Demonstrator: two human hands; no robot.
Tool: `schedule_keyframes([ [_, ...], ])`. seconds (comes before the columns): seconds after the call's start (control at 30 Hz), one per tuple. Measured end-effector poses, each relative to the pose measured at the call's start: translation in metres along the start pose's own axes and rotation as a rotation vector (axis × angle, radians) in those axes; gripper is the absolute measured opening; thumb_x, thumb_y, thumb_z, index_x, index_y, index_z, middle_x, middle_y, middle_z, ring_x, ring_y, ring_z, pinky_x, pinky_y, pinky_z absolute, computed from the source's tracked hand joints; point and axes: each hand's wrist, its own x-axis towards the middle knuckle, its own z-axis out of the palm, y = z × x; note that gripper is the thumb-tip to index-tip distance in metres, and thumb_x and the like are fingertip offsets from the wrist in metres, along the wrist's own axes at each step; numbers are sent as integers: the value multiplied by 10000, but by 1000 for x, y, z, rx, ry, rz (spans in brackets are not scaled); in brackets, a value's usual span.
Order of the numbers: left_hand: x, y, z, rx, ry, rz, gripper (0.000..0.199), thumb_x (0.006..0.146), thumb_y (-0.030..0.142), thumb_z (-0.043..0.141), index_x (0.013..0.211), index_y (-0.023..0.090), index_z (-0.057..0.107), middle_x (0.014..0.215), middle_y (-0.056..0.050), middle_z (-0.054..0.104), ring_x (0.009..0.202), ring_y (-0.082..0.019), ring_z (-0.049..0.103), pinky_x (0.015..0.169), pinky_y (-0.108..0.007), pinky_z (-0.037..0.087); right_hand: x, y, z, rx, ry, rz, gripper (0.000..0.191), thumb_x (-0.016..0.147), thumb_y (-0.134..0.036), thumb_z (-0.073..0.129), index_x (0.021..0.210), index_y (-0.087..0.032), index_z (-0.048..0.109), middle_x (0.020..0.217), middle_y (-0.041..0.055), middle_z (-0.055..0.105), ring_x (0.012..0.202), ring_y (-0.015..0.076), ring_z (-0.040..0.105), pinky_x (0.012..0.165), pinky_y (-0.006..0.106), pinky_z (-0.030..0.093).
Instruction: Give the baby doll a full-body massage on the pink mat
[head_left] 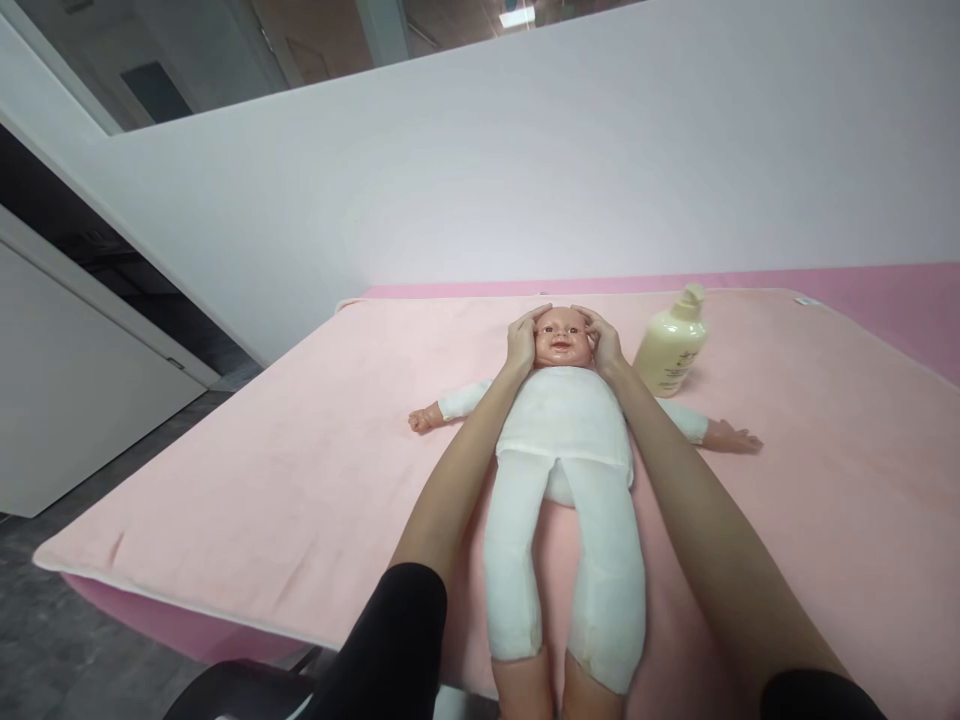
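A baby doll (564, 425) in a white cloth body lies on its back with its arms spread and its head toward the wall. Against one side of its head rests my left hand (523, 340), fingers curved up toward the crown. My right hand (602, 338) cups the opposite side in the same way, so the head is held between both palms. The doll's face shows between my hands. A pale yellow pump bottle (672, 343) stands just right of my right hand, behind the doll's outstretched arm.
Under the doll a pink blanket (300, 440) covers the table, whose pink edge (885, 310) shows at the back right. A white wall (525, 170) with a window above rises behind. At lower left are a dark chair (232, 690) and grey floor (45, 610).
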Motion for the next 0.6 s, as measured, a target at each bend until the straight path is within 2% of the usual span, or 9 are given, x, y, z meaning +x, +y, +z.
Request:
schedule_keyframes([
  [0.2, -11, 16, 4, 42, 9, 37, 269, 753, 248, 566, 943, 160, 735, 1105, -65, 705, 1131, -225, 598, 1013, -343, 439, -2, 0, 2, -30, 29, -34, 394, 636, -443, 593, 963, -226, 627, 1197, 8, 613, 1224, 227, 486, 1091, 392, 359],
  [0.43, -15, 20, 6, 76, -2, 26, 301, 725, 324, 672, 982, 178, 725, 1150, -66, 687, 1170, -231, 575, 1055, -362, 403, 1, 3, 0, -144, -19, -123, 594, 591, -634, 677, 1007, -214, 622, 1205, 51, 608, 1205, 240, 505, 1093, 401, 367],
  [0.53, -19, 22, 0, 73, -86, 5, 417, 720, 356, 695, 1100, 186, 683, 1244, -68, 638, 1221, -237, 539, 1065, -359, 397, 0, 3, -1, -155, -58, -86, 693, 567, -652, 713, 1109, -235, 598, 1280, 41, 570, 1238, 238, 488, 1103, 395, 365],
  [0.6, -23, 26, -6, 81, -200, -11, 572, 687, 372, 737, 1224, 217, 614, 1342, -61, 567, 1275, -243, 491, 1084, -360, 379, -3, 0, -4, -161, -126, -35, 774, 586, -637, 730, 1233, -256, 545, 1380, 41, 495, 1287, 233, 453, 1109, 383, 364],
])
